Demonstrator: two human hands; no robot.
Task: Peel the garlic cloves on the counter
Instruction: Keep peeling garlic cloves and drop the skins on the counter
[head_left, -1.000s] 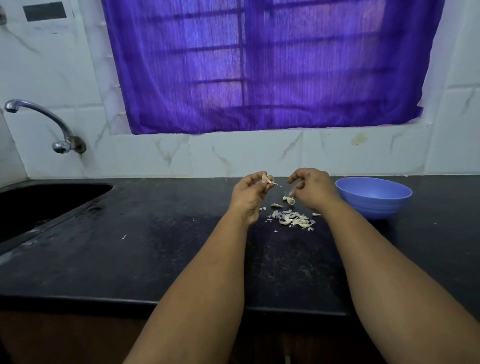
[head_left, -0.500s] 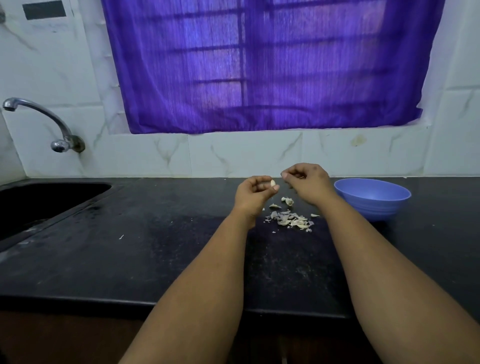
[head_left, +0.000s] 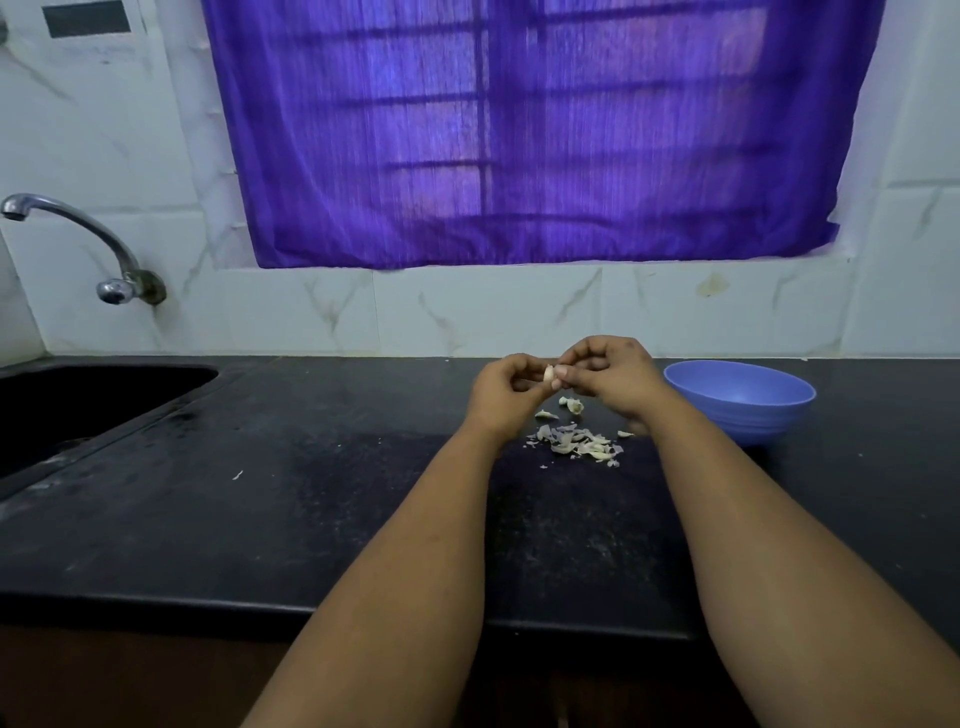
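- Over on the far left, a black sink (head_left: 78, 400) is sunk into the dark counter (head_left: 291, 519), with a chrome tap (head_left: 78, 234) sticking out of the white marble-look tiled wall above it.
- Up top in the middle hangs a purple curtain (head_left: 519, 130) across the window, bars showing through it.
- Left hand (head_left: 506, 395) is raised over the counter near the back wall, fingers curled in, pinching a garlic clove (head_left: 548, 373) at its tips.
- Right hand (head_left: 610, 376) meets it from the other side, fingertips bunched and curled onto the same clove, so both hands are touching it at once. Can't tell how much skin is on the clove, it's too small.
- Just below the hands, two loose garlic pieces (head_left: 571, 404) sit on the counter, and nearer the person there's a little pile of peels (head_left: 576, 444).
- Off to the right, just beside the right wrist, stands a blue plastic bowl (head_left: 740, 402). Can't see anything inside from this angle.
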